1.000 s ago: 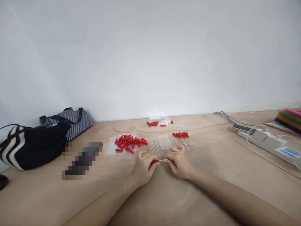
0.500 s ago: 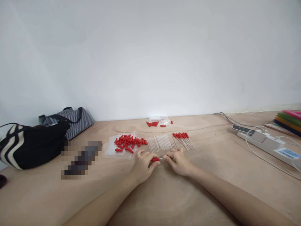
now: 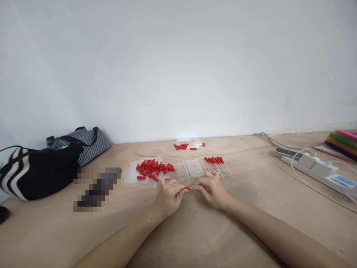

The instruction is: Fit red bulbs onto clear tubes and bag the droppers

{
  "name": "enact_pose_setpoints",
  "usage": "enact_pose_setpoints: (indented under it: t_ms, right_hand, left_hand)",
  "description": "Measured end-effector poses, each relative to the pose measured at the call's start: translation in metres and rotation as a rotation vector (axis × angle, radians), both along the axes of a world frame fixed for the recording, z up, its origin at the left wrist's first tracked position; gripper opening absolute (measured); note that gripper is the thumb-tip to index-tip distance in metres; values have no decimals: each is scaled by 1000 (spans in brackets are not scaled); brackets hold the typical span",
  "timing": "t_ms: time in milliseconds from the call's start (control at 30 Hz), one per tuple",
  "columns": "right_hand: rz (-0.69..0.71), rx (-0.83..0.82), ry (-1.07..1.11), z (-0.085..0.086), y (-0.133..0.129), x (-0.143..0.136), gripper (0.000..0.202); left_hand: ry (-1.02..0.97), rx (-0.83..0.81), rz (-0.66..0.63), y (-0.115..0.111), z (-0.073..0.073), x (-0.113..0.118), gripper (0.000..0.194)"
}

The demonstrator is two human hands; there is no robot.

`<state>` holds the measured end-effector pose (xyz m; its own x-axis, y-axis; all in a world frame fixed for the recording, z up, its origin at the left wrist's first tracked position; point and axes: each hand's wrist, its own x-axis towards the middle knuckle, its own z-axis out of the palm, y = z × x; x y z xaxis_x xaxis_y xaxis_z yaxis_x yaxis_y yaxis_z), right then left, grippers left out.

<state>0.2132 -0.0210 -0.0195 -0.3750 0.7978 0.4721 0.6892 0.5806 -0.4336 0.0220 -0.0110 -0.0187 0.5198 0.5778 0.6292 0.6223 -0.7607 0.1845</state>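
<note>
My left hand (image 3: pixel 170 195) pinches a red rubber bulb (image 3: pixel 186 188) between thumb and fingers. A thin pale stick (image 3: pixel 192 187) runs from the bulb's right end into the fingertips of my right hand (image 3: pixel 213 189). Beyond my hands lies a row of pale sticks (image 3: pixel 192 168), side by side. To its right, several sticks with red bulbs on their far ends (image 3: pixel 216 160) lie slanted. A heap of loose red bulbs (image 3: pixel 152 167) rests on clear plastic bags (image 3: pixel 128 178) at the left.
Near the wall are a few small red pieces (image 3: pixel 182 146) by a clear bag (image 3: pixel 195 141). Black and striped bags (image 3: pixel 90 143) stand at the left, near a blurred dark object (image 3: pixel 97 190). A white power strip (image 3: pixel 320 171) with cables and coloured folders (image 3: pixel 341 143) lie right.
My left fingers have closed further over the red bulb, so less of it shows. The fingers of my right hand have shifted slightly on the stick.
</note>
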Motion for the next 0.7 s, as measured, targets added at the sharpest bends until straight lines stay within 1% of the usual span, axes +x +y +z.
enact_pose_setpoints:
  t_ms: [100,267,367,433,533,600,700]
  right_hand:
    - [-15,54,-7,-1,-2,-1,27]
    - [-22,82,-10,-1,-4,-2,25]
    - [-4,66,-32,0,-2,1,26]
    - [42,52,-56,1,0,5,24]
    - [108,57,-102,3,2,9,23]
    - [115,81,-144,4,2,10,23]
    - [90,117,-203,6,1,9,22]
  left_hand:
    - [-20,-6,19,-4,3,1,31]
    - [-37,-102,57,-5,5,2,31]
    - [-58,-211,25,-1,7,-1,26]
    - [-39,-281,-20,1,9,-3,23]
    - [-3,-329,-61,2,12,-7,20]
    - [10,-352,-65,3,11,-8,20]
    - [28,-374,-38,3,9,-7,21]
